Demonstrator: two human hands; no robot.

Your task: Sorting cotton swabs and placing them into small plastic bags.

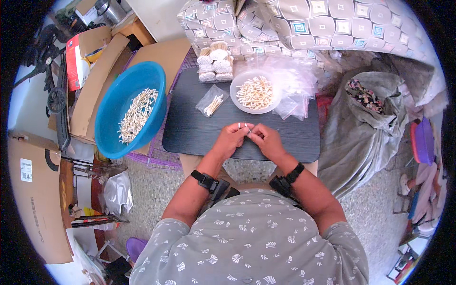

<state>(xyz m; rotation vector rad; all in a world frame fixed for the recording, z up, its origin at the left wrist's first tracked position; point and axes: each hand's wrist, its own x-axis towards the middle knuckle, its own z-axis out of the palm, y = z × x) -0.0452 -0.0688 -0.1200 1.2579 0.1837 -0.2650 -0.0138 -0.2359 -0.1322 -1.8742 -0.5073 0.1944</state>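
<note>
Close together over the front part of a dark tabletop [190, 128], both my hands are closed. White tips of cotton swabs [246, 125] show at the fingers of my left hand [230, 138]. My right hand [267, 140] pinches at a swab beside them; its fingers hide most of the stick. Beyond the hands, a white bowl [271, 107] holds many loose cotton swabs [255, 91]. Left of the bowl lies a small clear bag [205, 103] with a few swabs in it.
Bundled swab packs [216, 64] are stacked at the table's back. Clear plastic bags [297, 88] pile right of the bowl. A large blue basin [159, 80] with loose swabs stands at the left, near cardboard [88, 107]. Grey cloth [356, 137] is on the right.
</note>
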